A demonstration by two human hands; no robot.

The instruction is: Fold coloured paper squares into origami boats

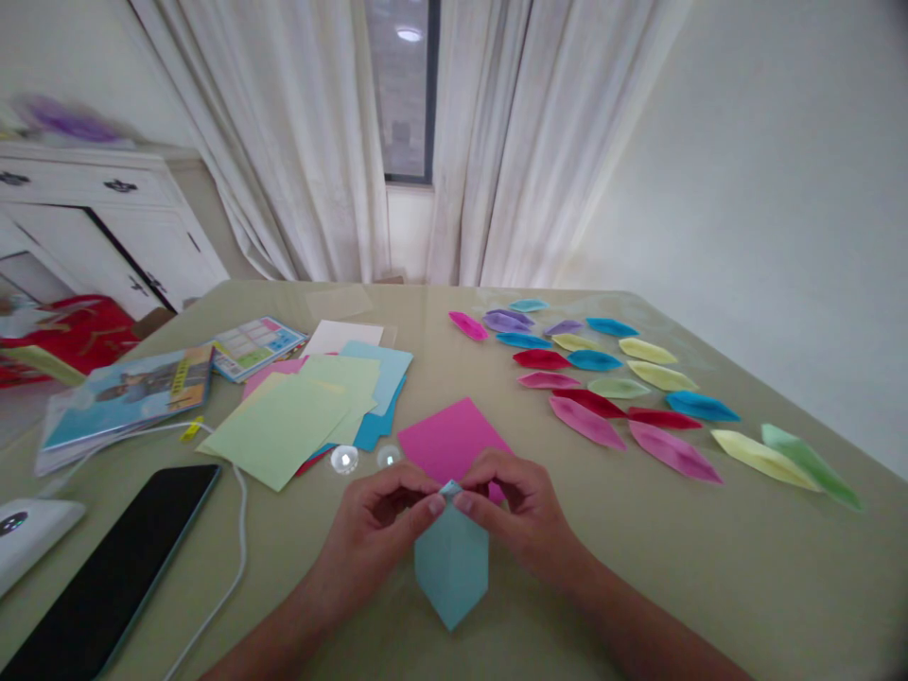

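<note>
Between my hands is a light blue sheet of folded paper (pixel 452 567), creased down its middle, with a pointed end toward me. My left hand (pixel 387 511) pinches the left side of its far tip between thumb and fingers. On the other side of that tip, my right hand (pixel 515 497) pinches it the same way, and the two thumbs nearly meet. Just beyond my fingers a flat magenta paper square (pixel 454 437) lies on the table, partly covered by my hands.
Several folded paper boats (pixel 663 376) in many colours lie at the right. Loose paper sheets (pixel 280 430) are piled left of centre, near two clear discs (pixel 344 460). A black phone (pixel 117 567), white cable (pixel 242 530), power bank (pixel 32 534) and booklets (pixel 131 392) occupy the left.
</note>
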